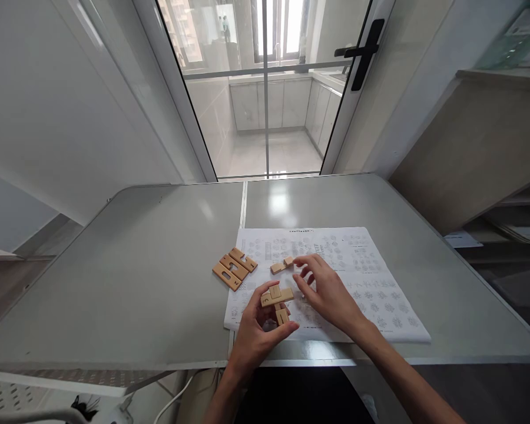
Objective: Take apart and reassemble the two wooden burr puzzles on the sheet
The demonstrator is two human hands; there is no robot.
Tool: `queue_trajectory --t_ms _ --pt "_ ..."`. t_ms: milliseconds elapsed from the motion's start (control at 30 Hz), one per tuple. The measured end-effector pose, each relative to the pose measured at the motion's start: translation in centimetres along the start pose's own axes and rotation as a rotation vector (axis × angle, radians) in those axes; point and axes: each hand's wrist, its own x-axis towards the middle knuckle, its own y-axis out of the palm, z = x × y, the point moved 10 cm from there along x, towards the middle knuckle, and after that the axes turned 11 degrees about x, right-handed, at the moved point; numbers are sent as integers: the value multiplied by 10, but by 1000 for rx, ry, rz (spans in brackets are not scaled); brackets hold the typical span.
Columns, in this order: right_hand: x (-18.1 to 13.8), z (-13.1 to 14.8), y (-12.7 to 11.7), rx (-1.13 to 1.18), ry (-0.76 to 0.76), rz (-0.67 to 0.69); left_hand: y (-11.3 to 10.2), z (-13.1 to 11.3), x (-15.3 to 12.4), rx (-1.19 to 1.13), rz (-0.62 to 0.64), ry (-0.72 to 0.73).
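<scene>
I have wide worktop (159, 277) left of the paper sheet (371, 282), front edge (159, 365) nearer, glass door (294, 118) beyond. Over the sheet, my left hand (256, 333) grips wooden pieces (277, 299); right hand (331, 293), fingers parted, beside blocks (277, 268).

We see dark-numbered tan blocks (277, 298) at lower centre, white paper (371, 282) patterned in grey print, a grey tabletop (159, 271), a black handle (365, 54) at upper right.

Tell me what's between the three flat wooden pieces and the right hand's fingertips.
In the head view, a pale notched wooden piece lies there on the printed sheet, close to the fingertips.
</scene>
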Motion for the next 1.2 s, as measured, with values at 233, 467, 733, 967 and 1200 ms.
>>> queue_trajectory --t_ms 233,467,733,967,1200 --pt "5 14 20 167 67 268 -1 1 3 -62 5 21" --pt "-13 18 27 139 22 369 -1 3 5 -117 15 27" --pt "-18 21 28 74 -71 310 -2 4 5 -157 2 -10" --pt "-19 16 26 98 -42 327 -2 4 3 -102 -1 -15" --pt "-20 16 25 114 -7 344 -2 6 3 -76 7 4"
